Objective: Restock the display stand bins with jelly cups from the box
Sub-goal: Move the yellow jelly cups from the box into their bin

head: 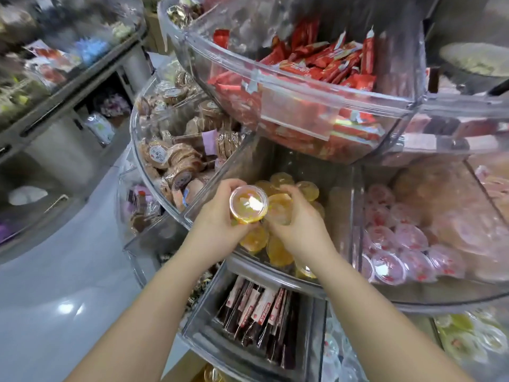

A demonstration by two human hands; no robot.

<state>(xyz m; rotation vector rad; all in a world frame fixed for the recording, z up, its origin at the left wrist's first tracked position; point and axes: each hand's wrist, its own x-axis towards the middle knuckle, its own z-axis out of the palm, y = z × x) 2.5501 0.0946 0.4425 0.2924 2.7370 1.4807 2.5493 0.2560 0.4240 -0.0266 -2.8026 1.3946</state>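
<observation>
- Fingers of the left hand [220,216] curl round an orange jelly cup [248,204], its shiny lid turned up toward the camera, just over the bin's front wall.
- Right hand [298,226] reaches into the same bin, fingers bent round a second orange cup [280,206] that touches the first.
- Both hands hover over the middle-tier clear bin [209,183], where more orange jelly cups [278,250] lie heaped.
- Just right, past a clear divider, sits a pile of pink jelly cups [396,244].
- Left of the bin are wrapped round cookies [170,158].
- Above, the top tier holds red snack packets [325,64].
- Below, dark stick packs [261,315] stand in a lower bin.
</observation>
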